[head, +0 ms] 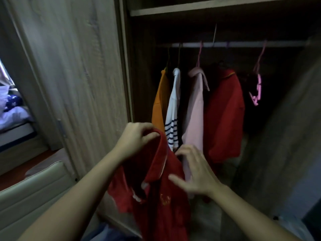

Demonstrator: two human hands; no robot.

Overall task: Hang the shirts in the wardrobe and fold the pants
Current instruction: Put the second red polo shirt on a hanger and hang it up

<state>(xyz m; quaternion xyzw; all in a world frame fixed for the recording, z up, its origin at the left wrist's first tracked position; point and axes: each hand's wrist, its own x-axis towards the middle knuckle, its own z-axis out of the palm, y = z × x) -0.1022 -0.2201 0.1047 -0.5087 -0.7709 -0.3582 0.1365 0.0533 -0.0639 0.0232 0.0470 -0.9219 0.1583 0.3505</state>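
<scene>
I hold a red polo shirt point(161, 192) in front of the open wardrobe. My left hand point(137, 138) pinches its top edge near the collar. My right hand point(194, 173) lies on the shirt's right shoulder with fingers spread. Whether a hanger is inside the shirt cannot be seen. On the rail point(243, 44) hang an orange shirt point(159, 103), a white shirt with navy stripes point(172, 110), a pink shirt point(196, 110) and another red shirt point(225, 113).
Empty pink hangers point(257, 84) dangle at the rail's right end. A wooden wardrobe door point(78, 75) stands at my left, a side panel point(286, 127) at my right. A shelf point(208, 7) runs above the rail. A bed with bedding point(12, 110) shows at far left.
</scene>
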